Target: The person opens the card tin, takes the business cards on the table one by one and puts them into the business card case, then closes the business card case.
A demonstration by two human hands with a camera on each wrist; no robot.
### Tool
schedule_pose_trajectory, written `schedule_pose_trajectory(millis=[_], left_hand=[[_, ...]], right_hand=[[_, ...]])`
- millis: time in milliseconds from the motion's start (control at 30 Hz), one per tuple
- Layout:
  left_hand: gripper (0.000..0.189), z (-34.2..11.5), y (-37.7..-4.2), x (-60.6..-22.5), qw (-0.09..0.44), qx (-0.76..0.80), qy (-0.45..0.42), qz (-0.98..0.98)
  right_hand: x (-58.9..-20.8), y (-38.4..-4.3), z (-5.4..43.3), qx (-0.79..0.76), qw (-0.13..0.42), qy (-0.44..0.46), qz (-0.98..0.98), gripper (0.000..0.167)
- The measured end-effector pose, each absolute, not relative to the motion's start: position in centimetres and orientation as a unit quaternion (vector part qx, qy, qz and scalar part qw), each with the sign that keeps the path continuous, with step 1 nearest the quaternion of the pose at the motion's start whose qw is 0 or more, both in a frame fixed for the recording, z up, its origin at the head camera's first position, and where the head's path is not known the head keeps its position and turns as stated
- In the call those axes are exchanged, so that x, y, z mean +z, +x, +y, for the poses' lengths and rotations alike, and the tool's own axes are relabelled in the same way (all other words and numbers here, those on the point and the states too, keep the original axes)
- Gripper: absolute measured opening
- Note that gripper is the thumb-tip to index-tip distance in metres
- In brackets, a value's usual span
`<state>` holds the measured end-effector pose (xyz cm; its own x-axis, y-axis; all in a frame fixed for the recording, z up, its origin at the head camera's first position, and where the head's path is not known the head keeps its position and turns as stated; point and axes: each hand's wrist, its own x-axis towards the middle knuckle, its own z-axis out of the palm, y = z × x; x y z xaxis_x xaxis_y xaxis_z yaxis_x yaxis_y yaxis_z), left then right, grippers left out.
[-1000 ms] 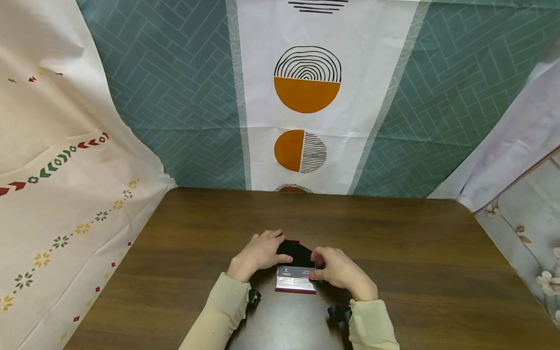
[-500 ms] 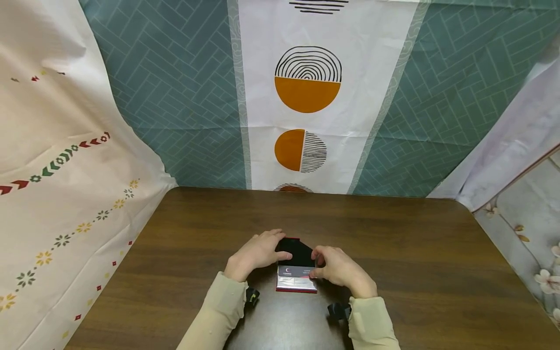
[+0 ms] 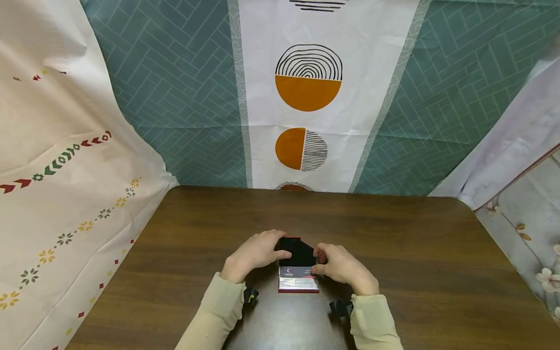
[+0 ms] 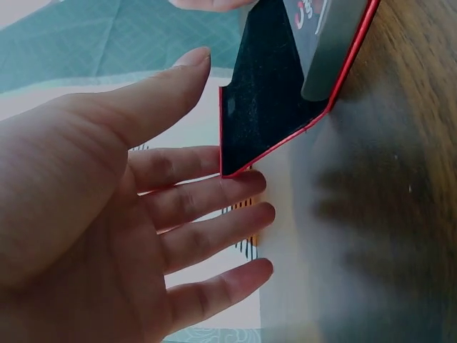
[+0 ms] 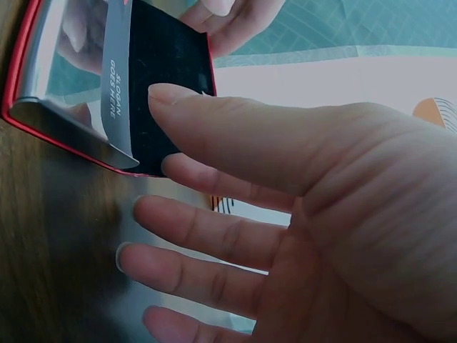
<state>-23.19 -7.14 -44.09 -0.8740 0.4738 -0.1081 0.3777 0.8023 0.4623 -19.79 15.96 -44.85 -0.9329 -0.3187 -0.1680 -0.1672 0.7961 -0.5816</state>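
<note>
An open card holder with a red rim stands on the table, its black inner lid raised at the back. In its mirror-like silver pocket sits a grey printed card; the right wrist view shows "SLOGAN GOES HERE" on it. My left hand is at the lid's left side, the index finger passing behind the red edge and the thumb in front, apart from the lid in the left wrist view. At the right side, my right hand has its thumb before the black lid and its index fingertip at the lid's edge.
The wooden table extends around the holder. Behind it hangs a teal and white patterned cloth. A cream cloth borders the left side, a floral one the right. Dark wrist devices sit below the sleeves.
</note>
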Motion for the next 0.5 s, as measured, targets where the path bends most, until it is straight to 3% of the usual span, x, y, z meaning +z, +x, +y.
schedule_pose_trajectory(millis=[500], left_hand=[[0.041, -7.79, -22.14, -43.56, 0.074, 0.256, 0.261, 0.928]], right_hand=[[-44.70, -19.85, 16.19, -0.308, 0.132, -0.112, 0.936, 0.037]])
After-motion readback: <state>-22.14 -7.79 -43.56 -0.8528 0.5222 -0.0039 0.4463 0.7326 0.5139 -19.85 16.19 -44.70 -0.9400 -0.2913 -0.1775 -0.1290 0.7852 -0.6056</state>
